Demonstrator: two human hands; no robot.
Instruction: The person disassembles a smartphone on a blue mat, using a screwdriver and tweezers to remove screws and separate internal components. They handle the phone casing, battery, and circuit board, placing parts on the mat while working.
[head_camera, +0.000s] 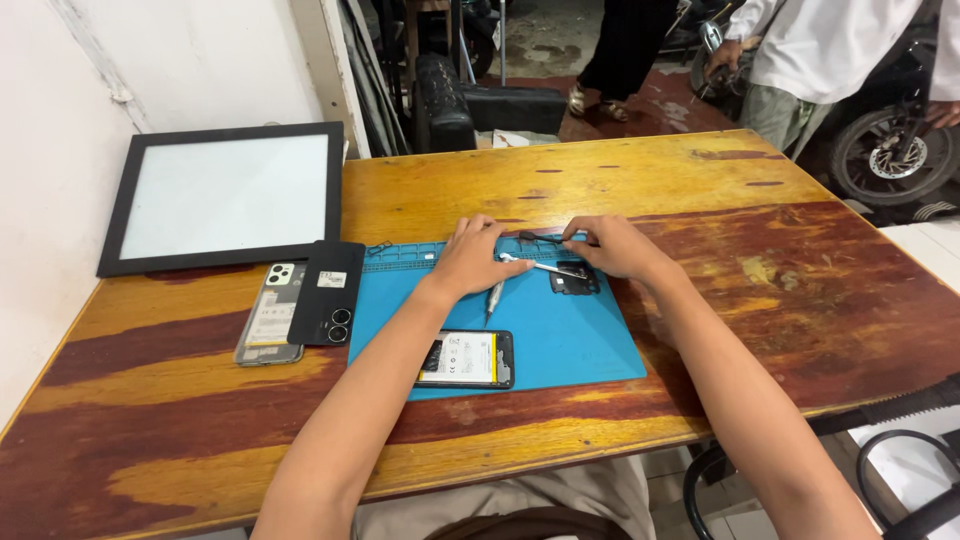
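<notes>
Both hands are working over the blue mat (560, 345), which is lying on the wooden table (760, 290). The left hand (470, 258) is resting palm down near the mat's far edge, fingers curled loosely, and a white tool (535, 265) is poking out from under its fingertips toward the right; whether the hand is actually pinching that tool, I cannot tell. A slim grey screwdriver (493, 299) is lying on the mat just below that hand, pointing toward the person.

The right hand (615, 247) is sitting just across from it, fingers bent down, and its fingertips are closing on a thin dark tool (540, 238) at the mat's top edge. Just beneath this hand, a small black phone part (574, 279) is lying on the mat, with the tip of the white tool reaching to it.

Nearer the person, an opened phone (467, 359) is lying on the mat's front edge, its pale insides facing up with a yellow strip along one side.

Off to the left of the mat, a clear phone case (266, 318) and a black back cover (327, 292) are lying side by side, overlapping a little. Behind them, a black-framed white panel (228, 195) is lying flat at the table's far left corner.

Beyond the table, two people are standing beside a motorbike wheel (890, 150).
</notes>
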